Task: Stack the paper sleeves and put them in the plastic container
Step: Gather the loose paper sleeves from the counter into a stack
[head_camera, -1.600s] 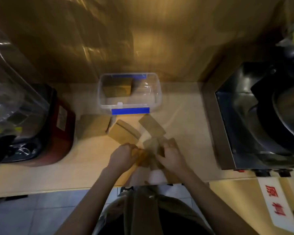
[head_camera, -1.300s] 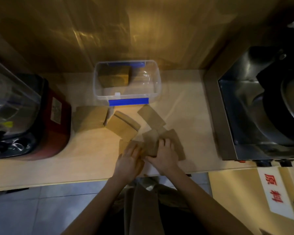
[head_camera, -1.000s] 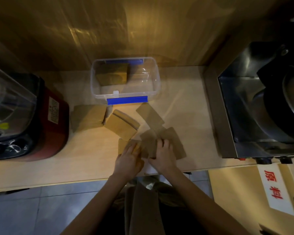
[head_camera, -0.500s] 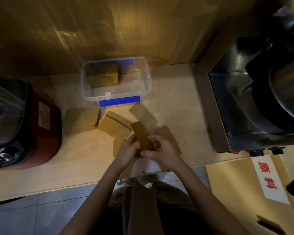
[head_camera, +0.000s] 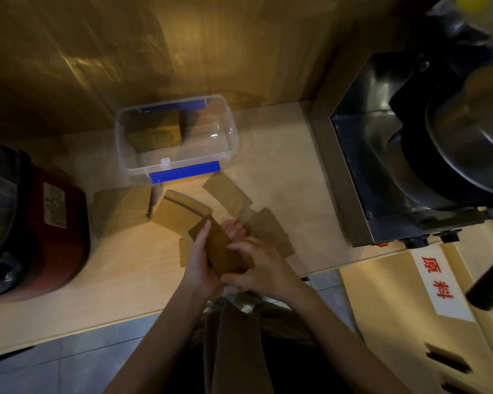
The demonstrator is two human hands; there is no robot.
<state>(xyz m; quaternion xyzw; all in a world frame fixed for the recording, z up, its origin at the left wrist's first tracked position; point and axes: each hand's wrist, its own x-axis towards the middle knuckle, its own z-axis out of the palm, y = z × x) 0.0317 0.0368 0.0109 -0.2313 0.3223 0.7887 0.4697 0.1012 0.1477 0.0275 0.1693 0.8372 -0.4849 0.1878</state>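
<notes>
Sleeve stack (head_camera: 157, 132) in plastic container (head_camera: 231, 129)

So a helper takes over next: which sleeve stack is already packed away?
Find the clear container with blue clips at the back of the counter. The stack stands in its left end, the only sleeves inside plastic; all others lie loose on the counter.

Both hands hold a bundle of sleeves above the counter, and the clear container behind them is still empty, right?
Not empty. The head view shows a stack of sleeves already in the plastic container, at its left end. The left hand and right hand do hold a bundle of sleeves.
</notes>
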